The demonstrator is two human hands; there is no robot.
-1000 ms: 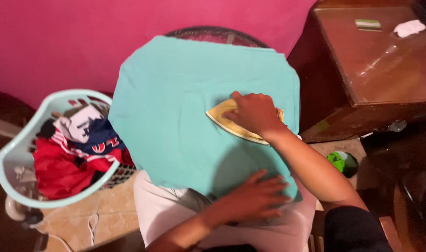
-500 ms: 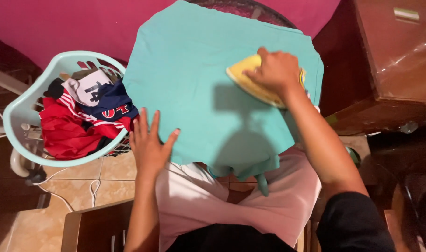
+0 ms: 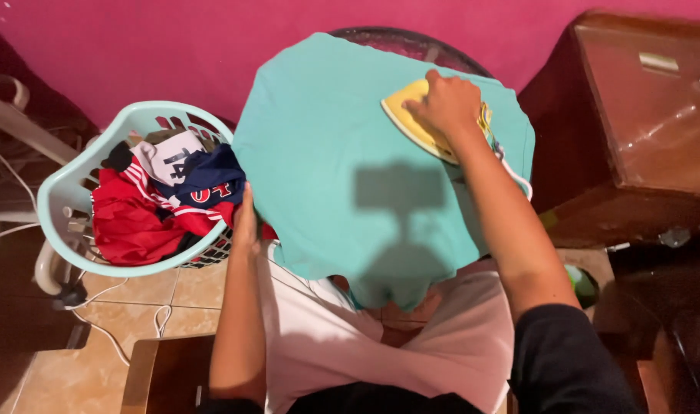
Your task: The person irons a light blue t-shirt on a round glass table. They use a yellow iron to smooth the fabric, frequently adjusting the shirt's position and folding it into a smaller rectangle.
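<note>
A turquoise garment point(image 3: 335, 161) lies spread over a small round surface covered with a white cloth point(image 3: 327, 337). My right hand point(image 3: 446, 103) grips a yellow iron point(image 3: 407, 115) pressed flat on the garment's far right part; its white cord point(image 3: 515, 172) trails off the right edge. My left hand point(image 3: 246, 222) rests edge-on at the garment's left border, next to the basket, with its fingers straight and nothing in it.
A pale turquoise laundry basket point(image 3: 66, 192) with red, navy and white clothes point(image 3: 166, 203) stands on the tiled floor point(image 3: 135, 299) at the left. A dark wooden cabinet point(image 3: 641, 130) stands at the right. The wall behind is pink point(image 3: 135, 46). White cables lie on the floor.
My right hand has slid the iron toward the far right of the garment. My left hand moved from the near edge to the left edge, beside the basket.
</note>
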